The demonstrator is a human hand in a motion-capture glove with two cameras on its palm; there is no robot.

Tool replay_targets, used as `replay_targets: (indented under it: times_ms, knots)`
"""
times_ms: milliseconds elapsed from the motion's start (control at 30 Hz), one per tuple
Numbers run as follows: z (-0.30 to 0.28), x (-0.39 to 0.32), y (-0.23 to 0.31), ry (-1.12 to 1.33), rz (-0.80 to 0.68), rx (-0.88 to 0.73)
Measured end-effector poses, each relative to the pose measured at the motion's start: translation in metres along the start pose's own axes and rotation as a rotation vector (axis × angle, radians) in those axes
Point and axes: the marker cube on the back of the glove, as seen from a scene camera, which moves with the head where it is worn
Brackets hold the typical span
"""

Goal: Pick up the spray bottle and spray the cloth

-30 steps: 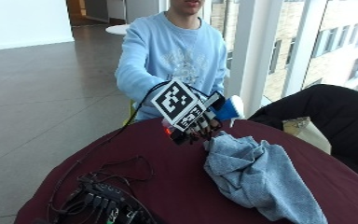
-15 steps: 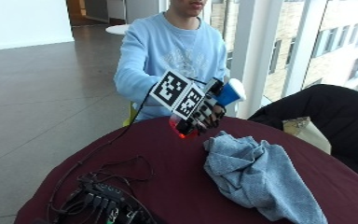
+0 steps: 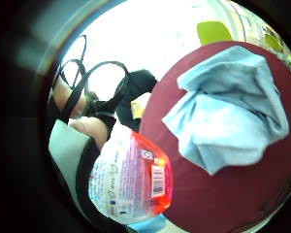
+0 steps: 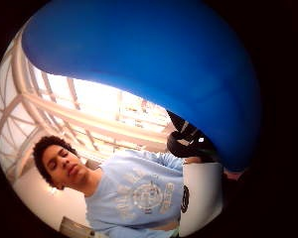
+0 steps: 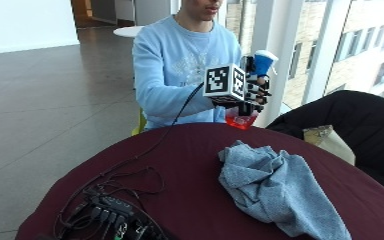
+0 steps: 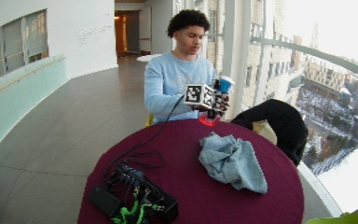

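Bottle [image 5: 248, 102] is gripped by fingers curled round it in the right hand [image 5: 250, 91], held upright clear of the table [image 5: 179, 165] at its 12 o'clock edge, likely for aiming at the cloth [image 5: 275, 186] lying crumpled toward 4 o'clock.

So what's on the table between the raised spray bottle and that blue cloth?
Nothing. In the outside view the gloved hand holds the spray bottle above the table's far edge, and only bare dark red tabletop lies between it and the cloth.

Cloth [image 5: 276, 187] on table [image 5: 179, 165]; bottle [image 5: 255, 85] above
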Motion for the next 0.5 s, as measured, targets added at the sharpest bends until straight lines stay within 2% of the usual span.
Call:
replay_targets:
  times_ms: [200, 500]
  knots:
    - [0.05, 0.002, -0.006, -0.066, -0.123, 0.05]
    - [0.104, 0.013, -0.015, -0.121, -0.191, 0.042]
